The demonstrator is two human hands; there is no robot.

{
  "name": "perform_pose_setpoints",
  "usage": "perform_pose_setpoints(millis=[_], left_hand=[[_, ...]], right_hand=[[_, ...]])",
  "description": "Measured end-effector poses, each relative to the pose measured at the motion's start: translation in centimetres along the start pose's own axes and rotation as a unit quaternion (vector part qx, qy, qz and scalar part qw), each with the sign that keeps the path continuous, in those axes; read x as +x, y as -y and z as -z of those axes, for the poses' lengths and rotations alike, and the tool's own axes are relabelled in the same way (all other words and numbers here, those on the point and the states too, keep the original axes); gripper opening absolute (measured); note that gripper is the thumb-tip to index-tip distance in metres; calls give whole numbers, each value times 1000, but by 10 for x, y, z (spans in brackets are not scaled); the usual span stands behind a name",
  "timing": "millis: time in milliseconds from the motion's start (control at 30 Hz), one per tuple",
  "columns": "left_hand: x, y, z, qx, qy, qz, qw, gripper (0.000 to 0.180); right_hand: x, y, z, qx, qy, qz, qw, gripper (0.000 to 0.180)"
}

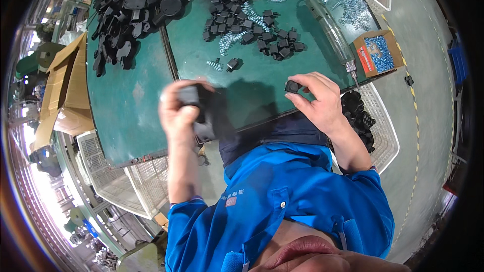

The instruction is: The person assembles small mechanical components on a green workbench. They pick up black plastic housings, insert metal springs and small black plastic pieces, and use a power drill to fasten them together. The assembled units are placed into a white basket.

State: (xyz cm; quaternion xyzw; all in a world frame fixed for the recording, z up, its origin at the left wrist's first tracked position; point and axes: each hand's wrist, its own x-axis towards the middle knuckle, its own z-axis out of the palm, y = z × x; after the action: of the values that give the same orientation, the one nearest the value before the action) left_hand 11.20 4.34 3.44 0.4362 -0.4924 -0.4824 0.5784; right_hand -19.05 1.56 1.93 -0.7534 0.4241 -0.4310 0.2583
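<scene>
While the left hand (182,108) closes around a dark plastic piece (194,96) at the near edge of the green table (131,116), blurred so its shape is unclear, the right hand (317,100) pinches a small black block (292,86) between thumb and fingertips, just above the tabletop and right of the left hand.

Both parts sit right at the table's near edge, so a loose pinch could let the small block fall to the floor or into the white mesh crate (385,131) below on the right. The loose spring (215,64) and stray black block (232,64) lying just beyond the hands could be swept aside by a forearm. The powered screwdriver (330,30) lies on the far right with its tip toward the edge, near the right hand, and could be knocked.

That crate holds a heap of dark parts (358,116). A small cardboard box (378,53) at the table's right edge holds blue-tinted screws. Larger open cardboard boxes (63,90) stand left of the table; their contents are hidden. Farther back lie piles of flat black pieces (136,5), small black blocks (242,20) and springs (348,10).
</scene>
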Motion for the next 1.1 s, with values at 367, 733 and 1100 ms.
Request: perform_pose_setpoints(millis=[367, 733, 1100], left_hand=[[-31, 43, -88, -492, 40, 313, 812, 48], [-41, 24, -86, -451, 45, 313, 835, 51], [-24, 20, -70, -130, 114, 205, 964, 43]], right_hand=[[8, 31, -30, 85, -67, 114, 988, 36], [5, 29, -40, 46, -52, 80, 994, 33], [2, 46, 9, -124, 143, 46, 981, 28]])
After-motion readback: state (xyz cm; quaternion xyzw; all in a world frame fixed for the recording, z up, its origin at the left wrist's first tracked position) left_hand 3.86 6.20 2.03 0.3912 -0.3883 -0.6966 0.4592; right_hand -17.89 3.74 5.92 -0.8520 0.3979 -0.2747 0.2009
